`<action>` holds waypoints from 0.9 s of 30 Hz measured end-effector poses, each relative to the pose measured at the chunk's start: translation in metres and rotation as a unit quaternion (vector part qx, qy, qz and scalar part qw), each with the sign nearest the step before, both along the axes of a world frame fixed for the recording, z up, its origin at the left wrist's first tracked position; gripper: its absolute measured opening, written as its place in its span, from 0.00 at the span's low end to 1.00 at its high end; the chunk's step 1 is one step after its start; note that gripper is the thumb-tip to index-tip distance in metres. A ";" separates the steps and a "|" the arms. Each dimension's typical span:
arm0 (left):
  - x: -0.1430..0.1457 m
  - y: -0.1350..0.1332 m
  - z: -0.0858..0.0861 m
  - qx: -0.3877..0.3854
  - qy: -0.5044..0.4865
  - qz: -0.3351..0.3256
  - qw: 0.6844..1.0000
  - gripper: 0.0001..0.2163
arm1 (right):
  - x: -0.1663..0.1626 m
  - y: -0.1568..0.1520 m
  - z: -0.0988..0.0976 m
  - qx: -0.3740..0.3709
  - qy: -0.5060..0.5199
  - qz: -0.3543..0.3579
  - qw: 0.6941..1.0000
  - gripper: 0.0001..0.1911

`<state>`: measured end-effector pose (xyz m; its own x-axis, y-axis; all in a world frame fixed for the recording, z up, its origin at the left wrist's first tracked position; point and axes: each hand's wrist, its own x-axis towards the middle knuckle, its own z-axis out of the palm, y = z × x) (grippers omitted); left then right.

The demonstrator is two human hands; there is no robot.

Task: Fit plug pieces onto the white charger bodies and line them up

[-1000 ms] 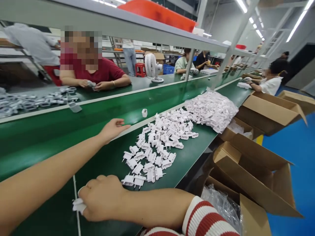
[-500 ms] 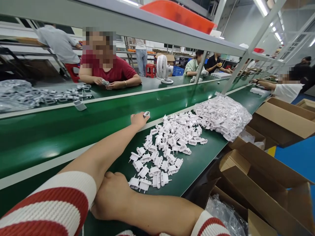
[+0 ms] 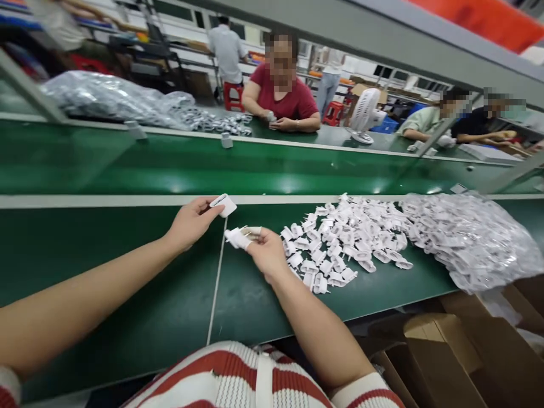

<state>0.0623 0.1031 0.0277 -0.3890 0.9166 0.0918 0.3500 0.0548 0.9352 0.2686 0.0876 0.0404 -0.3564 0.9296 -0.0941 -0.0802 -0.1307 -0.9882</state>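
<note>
My left hand (image 3: 190,225) pinches a white plastic charger housing (image 3: 226,206), its slot-like open end towards the upper left. Close by on the right, my right hand (image 3: 271,253) grips a white two-pin plug piece (image 3: 237,238) between thumb and fingers. White covers sit on some of the right fingertips. The two parts are apart, both held over the green table (image 3: 255,309). Beside my right hand spreads a heap of loose white plug pieces (image 3: 340,243), several with thin metal pins showing.
A clear bag of plug pieces (image 3: 476,238) lies beyond the heap. Behind the white strip runs a green conveyor belt (image 3: 263,173) carrying a white housing (image 3: 226,140). Cardboard boxes (image 3: 446,351) stand below the table at right. A co-worker in red (image 3: 283,99) sits across.
My left hand has come back from the belt with the housing. My right hand has moved out from under the left arm and now shows a plug piece. The view has turned left.
</note>
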 end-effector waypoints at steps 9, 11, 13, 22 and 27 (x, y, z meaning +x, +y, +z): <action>0.005 -0.096 -0.015 -0.018 0.057 -0.123 0.991 0.28 | 0.004 -0.006 0.013 -0.023 0.004 0.031 0.999 0.22; 0.005 -0.095 -0.014 -0.002 0.110 -0.181 0.977 0.26 | 0.001 -0.008 0.013 -0.017 -0.004 0.023 1.000 0.22; 0.003 -0.092 -0.015 0.009 0.134 -0.214 0.968 0.26 | 0.000 -0.009 0.014 0.029 -0.041 0.016 0.999 0.20; -0.007 -0.089 -0.026 0.072 0.103 -0.247 0.961 0.22 | 0.004 -0.019 0.016 0.514 -0.254 0.061 0.817 0.08; -0.009 -0.089 -0.027 0.097 0.105 -0.255 0.956 0.17 | -0.001 -0.020 0.012 0.548 -0.250 0.063 0.796 0.10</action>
